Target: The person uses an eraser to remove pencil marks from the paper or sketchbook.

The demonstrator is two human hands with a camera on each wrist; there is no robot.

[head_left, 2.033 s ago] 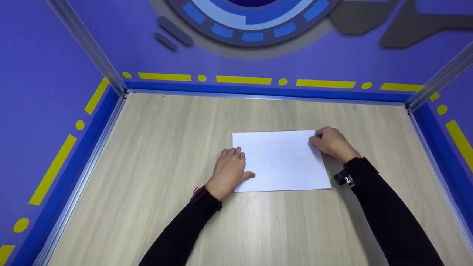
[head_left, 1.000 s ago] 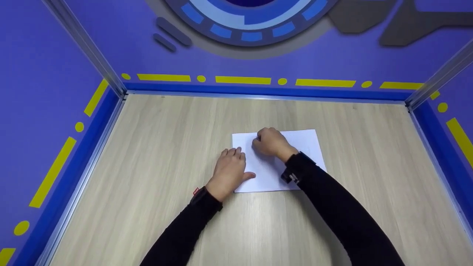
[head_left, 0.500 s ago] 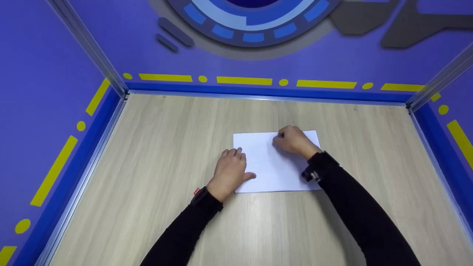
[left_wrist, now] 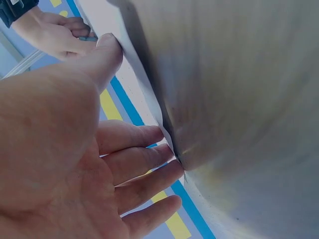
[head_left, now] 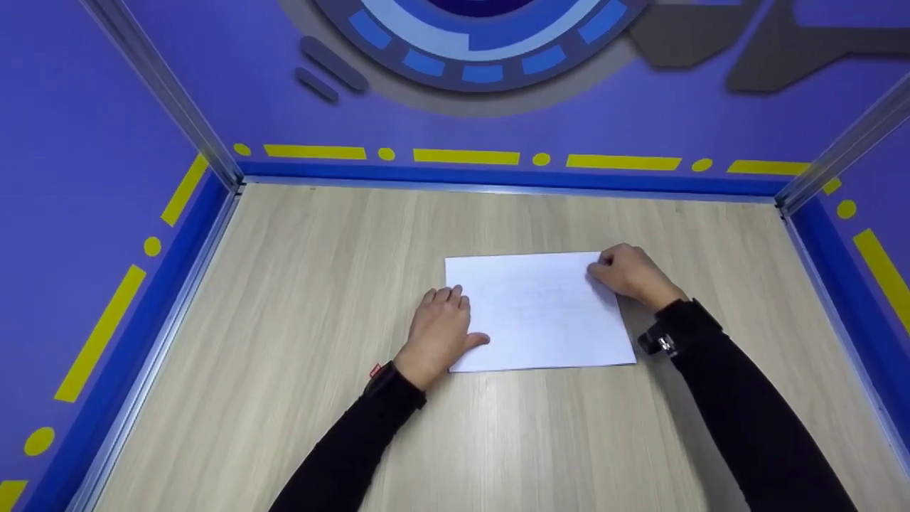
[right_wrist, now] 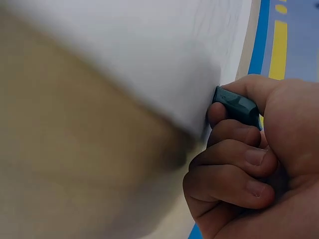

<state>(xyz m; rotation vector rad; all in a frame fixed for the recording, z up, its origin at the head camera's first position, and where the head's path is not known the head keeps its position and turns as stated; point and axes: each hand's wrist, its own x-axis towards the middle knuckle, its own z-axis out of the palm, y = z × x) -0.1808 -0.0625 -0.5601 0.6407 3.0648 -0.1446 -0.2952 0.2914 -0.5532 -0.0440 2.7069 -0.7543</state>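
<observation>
A white sheet of paper (head_left: 533, 313) with faint grey marks lies on the wooden tabletop. My left hand (head_left: 439, 331) rests on its left edge, fingers extended and thumb spread over the sheet. Seen from the left wrist, the paper's near edge is slightly wavy beside the fingertips (left_wrist: 172, 167). At the sheet's far right corner, my right hand (head_left: 633, 274) pinches a small dark green block (right_wrist: 239, 106) between thumb and index finger. The other fingers are curled into the palm. One end of the block meets the paper; its exact kind is not clear.
Blue-purple panels (head_left: 455, 128) with yellow dashes enclose the tabletop (head_left: 320, 284) at the back, left and right. Metal rails (head_left: 498, 188) run along the panel bases. Both wrists carry black straps; a small camera (head_left: 657, 341) hangs at the right one.
My right hand slides across the paper from near its left-middle, through the middle, to the far right corner, where it was two seconds ago. My left hand and the paper stay in place.
</observation>
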